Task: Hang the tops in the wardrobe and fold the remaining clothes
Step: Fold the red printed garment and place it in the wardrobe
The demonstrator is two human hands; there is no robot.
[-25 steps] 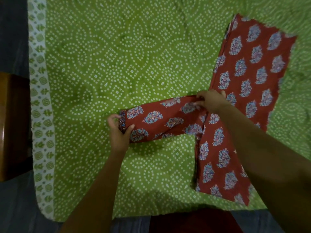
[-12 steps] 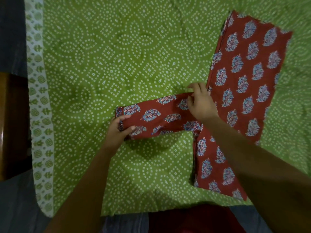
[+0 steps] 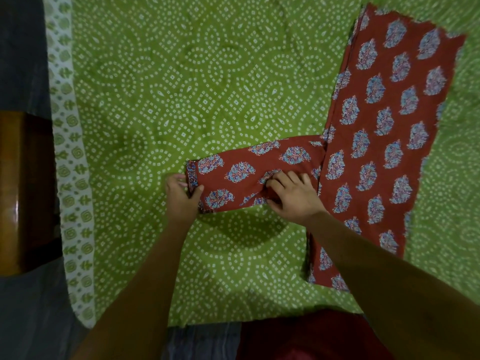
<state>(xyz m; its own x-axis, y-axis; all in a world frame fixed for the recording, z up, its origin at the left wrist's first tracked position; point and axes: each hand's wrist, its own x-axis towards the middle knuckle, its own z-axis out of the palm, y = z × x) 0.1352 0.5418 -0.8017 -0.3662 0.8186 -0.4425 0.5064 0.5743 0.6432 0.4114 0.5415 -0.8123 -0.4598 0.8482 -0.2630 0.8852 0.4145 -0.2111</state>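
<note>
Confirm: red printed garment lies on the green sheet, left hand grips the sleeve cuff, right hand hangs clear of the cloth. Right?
Not quite. In the head view the right hand is not clear of the cloth: its curled fingers pinch the sleeve near the body. The rest holds: red printed garment on the green sheet, left hand at the cuff.

A red printed garment (image 3: pixel 389 120) lies flat on the green dotted bedsheet (image 3: pixel 181 87), its long body running from far right towards the near edge, with one sleeve (image 3: pixel 254 175) stretched out to the left. The left hand (image 3: pixel 181 196) pinches the sleeve's bordered cuff (image 3: pixel 192 175), thumb on top, while the right hand (image 3: pixel 291 198) grips bunched cloth near the sleeve's middle. A brown wooden piece (image 3: pixel 23 190) sits at the far left.
</note>
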